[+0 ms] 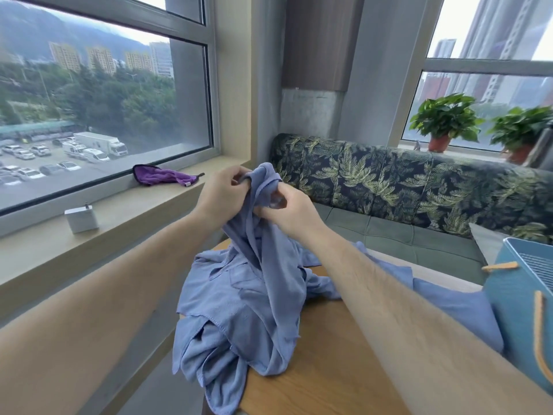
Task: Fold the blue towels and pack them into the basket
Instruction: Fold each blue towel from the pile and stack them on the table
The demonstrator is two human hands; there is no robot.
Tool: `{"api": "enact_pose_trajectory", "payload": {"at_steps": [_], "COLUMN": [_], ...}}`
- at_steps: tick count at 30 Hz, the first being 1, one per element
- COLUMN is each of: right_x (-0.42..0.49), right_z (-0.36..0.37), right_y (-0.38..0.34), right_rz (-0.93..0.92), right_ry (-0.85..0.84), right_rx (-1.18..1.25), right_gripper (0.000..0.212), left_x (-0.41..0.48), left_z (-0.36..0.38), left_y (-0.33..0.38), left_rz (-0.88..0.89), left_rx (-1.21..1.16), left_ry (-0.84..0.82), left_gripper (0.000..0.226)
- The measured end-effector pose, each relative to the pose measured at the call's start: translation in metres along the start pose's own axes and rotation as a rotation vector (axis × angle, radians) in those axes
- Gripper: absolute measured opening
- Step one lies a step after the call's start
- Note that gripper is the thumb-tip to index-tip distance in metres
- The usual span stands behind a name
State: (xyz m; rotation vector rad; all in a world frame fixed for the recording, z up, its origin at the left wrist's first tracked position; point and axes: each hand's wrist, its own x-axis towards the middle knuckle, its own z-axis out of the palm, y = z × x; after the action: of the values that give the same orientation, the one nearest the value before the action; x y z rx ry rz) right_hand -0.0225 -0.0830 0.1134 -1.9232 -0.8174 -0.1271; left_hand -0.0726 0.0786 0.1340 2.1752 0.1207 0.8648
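Blue towels (pixel 239 310) are heaped, too tangled to be counted, on the wooden table (pixel 314 372), and one lifted towel (pixel 264 217) is pinched at its top by the left hand (pixel 223 194) and the right hand (pixel 291 212), whence a corner is best found and the hem drawn taut; one blue basket (pixel 520 313) is seen beside.

1. We see only part of the blue basket (pixel 514 310); the right edge cuts it off.
2. Folds of the blue towels (pixel 260 295) hide the fingertips of the left hand (pixel 223 194) and the right hand (pixel 294 209), which grip the cloth.
3. We cannot count the towels in the tangle, and the right forearm covers part of it.
4. The rightmost potted plant (pixel 522 130) is blurred.
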Motion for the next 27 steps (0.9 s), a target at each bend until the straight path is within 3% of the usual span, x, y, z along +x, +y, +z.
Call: {"api": "enact_pose_trajectory", "payload": {"at_steps": [5, 9, 10, 12, 16, 21, 27], "right_x": [0.030, 0.051, 0.055, 0.058, 0.053, 0.051, 0.054], "right_z": [-0.004, -0.022, -0.027, -0.036, -0.047, -0.039, -0.009], "right_y": [-0.035, -0.055, -0.058, -0.062, -0.054, -0.043, -0.052], "right_rz": [-0.089, -0.086, -0.069, -0.035, 0.004, 0.071, 0.041], "right_ry": [0.172, 0.276, 0.278, 0.255, 0.164, 0.102, 0.046], "right_rx": [-0.070, 0.019, 0.080, 0.117, -0.167, -0.061, 0.079], "right_gripper": [0.022, 0.015, 0.013, 0.014, 0.014, 0.007, 0.010], "left_x": [0.010, 0.004, 0.003, 0.004, 0.021, 0.037, 0.044], "left_z": [-0.024, -0.035, -0.034, -0.031, -0.037, -0.067, -0.087], "left_y": [0.008, -0.005, -0.006, -0.005, 0.002, 0.009, 0.007], "left_rz": [0.053, -0.007, -0.026, -0.008, -0.034, -0.025, 0.054], "left_rx": [-0.055, -0.122, -0.073, 0.050, 0.127, 0.171, 0.539], "left_ry": [0.073, -0.037, -0.070, -0.083, 0.075, 0.130, -0.221], "left_gripper": [0.016, 0.018, 0.011, 0.022, 0.017, 0.024, 0.016]}}
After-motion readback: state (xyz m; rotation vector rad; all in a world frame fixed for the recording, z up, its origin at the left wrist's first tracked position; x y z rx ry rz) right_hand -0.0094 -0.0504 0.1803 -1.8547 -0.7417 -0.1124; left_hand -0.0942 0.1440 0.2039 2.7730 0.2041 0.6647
